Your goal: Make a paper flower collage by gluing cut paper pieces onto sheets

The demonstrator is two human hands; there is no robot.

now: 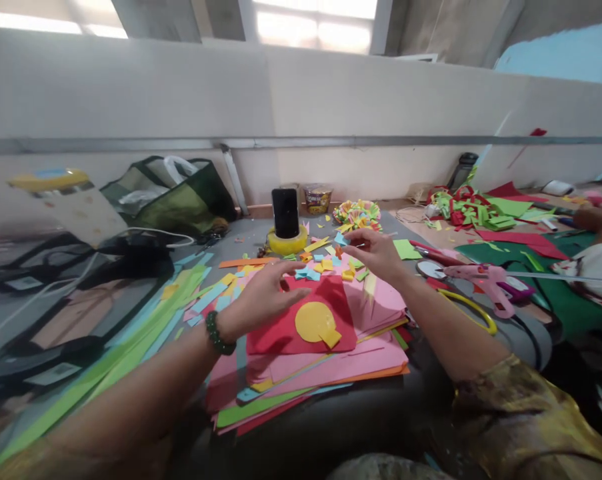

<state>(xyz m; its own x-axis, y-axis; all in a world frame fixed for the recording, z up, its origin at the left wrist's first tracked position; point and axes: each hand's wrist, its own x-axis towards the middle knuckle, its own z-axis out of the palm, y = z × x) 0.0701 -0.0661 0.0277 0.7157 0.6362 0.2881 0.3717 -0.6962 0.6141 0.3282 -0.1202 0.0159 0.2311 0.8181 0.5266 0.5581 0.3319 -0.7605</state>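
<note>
My left hand (263, 297), with a green bead bracelet at the wrist, hovers over the left part of a red paper sheet (275, 333). Its thumb and fingers are apart with nothing between them. On the red sheet lies a yellow paper circle (311, 321), with a small folded yellow piece (332, 338) at its lower right edge. Further right, my right hand (373, 255) has thumb and forefinger closed at a small folded blue paper piece (340, 239). Several blue and yellow folded pieces (327, 265) are scattered between and beyond the hands.
Stacked coloured paper (331, 373) lies beneath the red sheet. Long paper strips (145, 340) are at left. A phone (285, 213) stands in a yellow tape roll (287, 241). At right are a pink glue gun (485, 280), yellow-handled scissors (471, 310) and another person's hand (598, 220).
</note>
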